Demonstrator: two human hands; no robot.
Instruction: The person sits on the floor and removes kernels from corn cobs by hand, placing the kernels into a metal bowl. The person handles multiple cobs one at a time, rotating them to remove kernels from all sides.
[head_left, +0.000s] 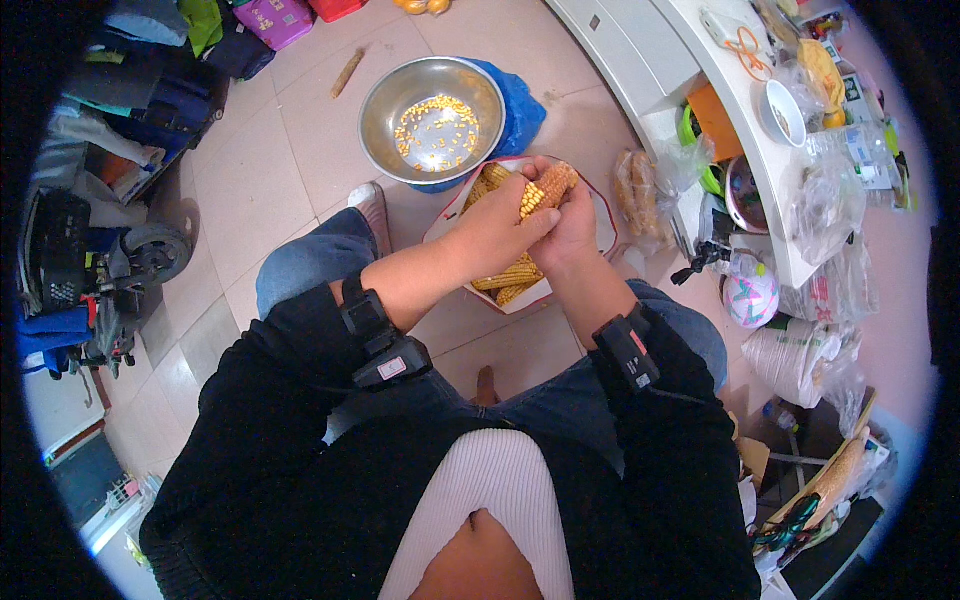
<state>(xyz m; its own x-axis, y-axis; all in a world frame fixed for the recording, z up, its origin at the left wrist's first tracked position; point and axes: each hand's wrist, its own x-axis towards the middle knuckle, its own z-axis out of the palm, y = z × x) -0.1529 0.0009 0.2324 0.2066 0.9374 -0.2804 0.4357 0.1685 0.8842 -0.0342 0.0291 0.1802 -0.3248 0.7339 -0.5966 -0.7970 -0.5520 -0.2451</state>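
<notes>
Both my hands are closed around one partly stripped corn cob (557, 185), above an open white bag with a red rim (598, 225). My left hand (495, 208) holds the end that still bears yellow kernels, its thumb against the cob. My right hand (568, 234) supports the cob from the right, near the bare reddish part. Whole dried ears of corn (510, 280) lie in the bag, partly hidden by my forearms. Just beyond it is a stainless steel basin (380, 124) with loose yellow kernels (442, 110) scattered over its bottom.
A blue plastic bag (523, 101) sits beneath and beside the basin. One stripped cob (348, 73) lies on the tiled floor. To the right stands a cluttered white desk (739, 112), with a ball (751, 296) below. A wheeled black object (154, 253) stands at left.
</notes>
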